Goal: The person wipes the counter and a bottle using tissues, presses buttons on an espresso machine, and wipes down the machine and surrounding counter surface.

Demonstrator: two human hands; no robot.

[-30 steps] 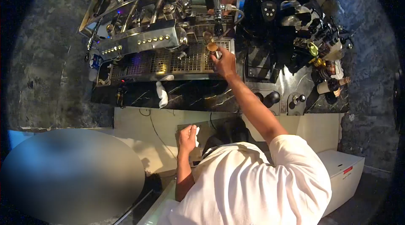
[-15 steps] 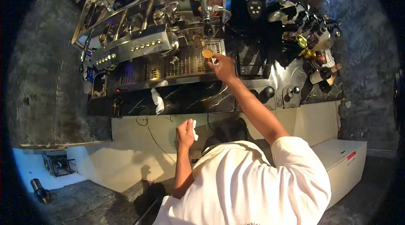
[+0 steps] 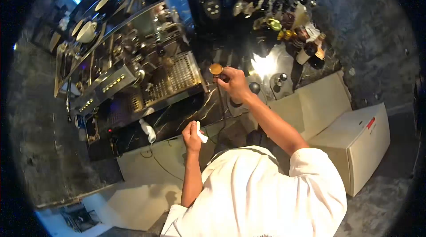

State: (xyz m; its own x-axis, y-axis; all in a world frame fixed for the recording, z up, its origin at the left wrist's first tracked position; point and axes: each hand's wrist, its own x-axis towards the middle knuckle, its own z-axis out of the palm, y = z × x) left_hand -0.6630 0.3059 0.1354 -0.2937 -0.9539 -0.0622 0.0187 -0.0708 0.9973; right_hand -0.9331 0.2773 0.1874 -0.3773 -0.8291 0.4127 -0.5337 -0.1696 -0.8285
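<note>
In the head view, my right hand (image 3: 234, 85) is closed around the dark handle of a portafilter (image 3: 216, 69). Its round basket faces up and looks golden-brown inside; I cannot tell whether coffee is in it. The portafilter is held above the dark counter, to the right of the espresso machine's drip tray (image 3: 175, 77). Lower and to the left, my left hand (image 3: 191, 138) grips a folded white cloth (image 3: 201, 134) in front of the counter edge.
The espresso machine (image 3: 117, 79) fills the left, with a white cup (image 3: 86, 31) on top. A white cloth (image 3: 147, 130) hangs at the counter edge. Behind stands a dark grinder (image 3: 211, 8). Right are a black round knob (image 3: 254, 88), bottles (image 3: 306, 53) and a white box (image 3: 355, 148).
The view has turned to the right. My right hand has carried the portafilter from over the drip tray to beside it. My left hand still grips the cloth.
</note>
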